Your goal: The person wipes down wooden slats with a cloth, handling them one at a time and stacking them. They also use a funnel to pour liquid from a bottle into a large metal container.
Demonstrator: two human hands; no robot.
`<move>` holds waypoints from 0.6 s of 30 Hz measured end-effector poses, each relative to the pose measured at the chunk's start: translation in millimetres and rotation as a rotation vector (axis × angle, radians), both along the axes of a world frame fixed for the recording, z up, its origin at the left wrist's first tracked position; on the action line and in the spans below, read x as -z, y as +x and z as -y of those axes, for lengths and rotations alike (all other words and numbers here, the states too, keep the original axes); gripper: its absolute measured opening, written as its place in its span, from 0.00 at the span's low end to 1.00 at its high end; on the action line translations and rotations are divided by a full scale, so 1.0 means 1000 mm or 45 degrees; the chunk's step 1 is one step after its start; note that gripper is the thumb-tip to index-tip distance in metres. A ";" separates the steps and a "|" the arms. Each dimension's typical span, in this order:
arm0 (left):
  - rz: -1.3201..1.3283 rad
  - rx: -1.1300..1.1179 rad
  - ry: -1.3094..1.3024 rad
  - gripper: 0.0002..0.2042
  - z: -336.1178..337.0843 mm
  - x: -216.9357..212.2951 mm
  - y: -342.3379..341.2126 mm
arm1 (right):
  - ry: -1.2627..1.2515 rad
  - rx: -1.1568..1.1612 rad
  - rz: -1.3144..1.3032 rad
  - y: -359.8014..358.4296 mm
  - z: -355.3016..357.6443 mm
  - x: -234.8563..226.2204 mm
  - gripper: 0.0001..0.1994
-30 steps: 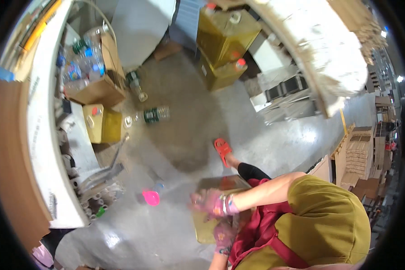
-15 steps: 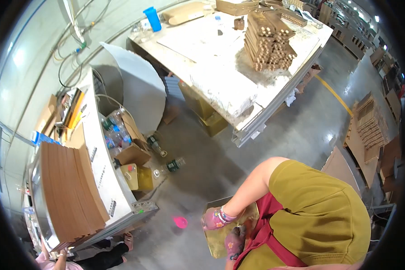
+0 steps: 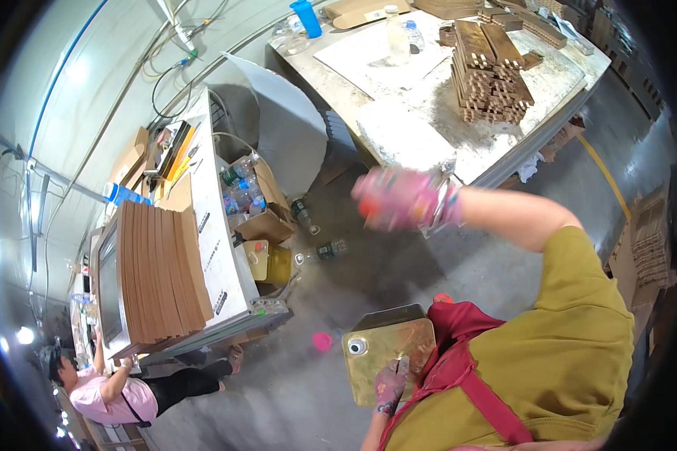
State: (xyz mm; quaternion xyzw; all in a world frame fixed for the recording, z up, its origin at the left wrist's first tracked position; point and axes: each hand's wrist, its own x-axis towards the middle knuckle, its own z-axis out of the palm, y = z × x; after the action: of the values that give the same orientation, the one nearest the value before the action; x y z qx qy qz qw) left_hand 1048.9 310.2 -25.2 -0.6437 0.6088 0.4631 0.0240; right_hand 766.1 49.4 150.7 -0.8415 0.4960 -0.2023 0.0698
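Near the person's lap, the gloved left hand [image 3: 391,385] clamps the rectangular yellow metal can [image 3: 387,353] from below, while the blurred gloved right hand [image 3: 402,199], grip unreadable, hangs farther off, empty.

1 metal can [image 3: 390,353], 1 pink cap [image 3: 322,342], 2 gloved hands, 1 blue cup [image 3: 306,18].

Open floor [image 3: 368,270] between the worktable [image 3: 459,143] and the cardboard-stacked bench [image 3: 218,255] — loose bottles [image 3: 320,249] clutter its edge.
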 end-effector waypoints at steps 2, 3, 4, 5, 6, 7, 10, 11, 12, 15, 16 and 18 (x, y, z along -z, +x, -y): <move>-0.006 -0.015 -0.046 0.25 -0.002 0.000 -0.005 | -0.233 0.282 0.045 -0.081 0.022 0.009 0.20; -0.005 -0.021 -0.019 0.25 -0.002 0.001 -0.006 | -0.288 0.394 -0.069 -0.112 0.032 0.012 0.21; -0.006 -0.023 0.010 0.25 0.000 0.004 -0.009 | -0.411 0.462 -0.064 -0.137 0.033 0.020 0.21; -0.021 -0.006 0.027 0.26 0.002 0.003 -0.010 | -0.336 0.468 -0.076 -0.150 0.034 0.022 0.22; -0.025 -0.008 0.049 0.26 0.005 0.000 -0.010 | -0.357 0.500 -0.135 -0.150 0.033 0.028 0.21; -0.030 -0.010 0.073 0.27 0.003 0.000 -0.008 | -0.309 0.449 -0.212 -0.152 0.037 0.035 0.16; -0.043 -0.167 0.184 0.26 0.001 0.006 -0.001 | 0.056 0.471 0.057 -0.150 0.032 0.044 0.06; -0.053 -0.235 0.266 0.26 -0.001 0.005 0.000 | 0.137 0.448 0.156 -0.154 0.034 0.049 0.06; -0.156 -0.430 0.361 0.22 -0.010 0.020 0.006 | 0.092 0.395 0.230 -0.159 0.037 0.059 0.07; -0.435 -0.239 -0.293 0.14 -0.051 0.119 0.044 | -0.121 0.400 0.282 -0.197 0.045 0.107 0.20; -0.790 -0.526 -0.123 0.11 -0.064 0.146 0.050 | 0.057 0.442 0.377 -0.194 0.046 0.111 0.21; -0.966 -0.782 0.067 0.12 -0.072 0.153 0.054 | 0.133 0.459 0.386 -0.180 0.040 0.099 0.25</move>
State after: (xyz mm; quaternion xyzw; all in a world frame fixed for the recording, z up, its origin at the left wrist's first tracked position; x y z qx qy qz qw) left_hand 1102.5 382.5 -178.0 -0.5785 0.3447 0.6659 -0.3211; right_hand 585.9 9.3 52.0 -0.6945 0.6320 -0.3096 0.1495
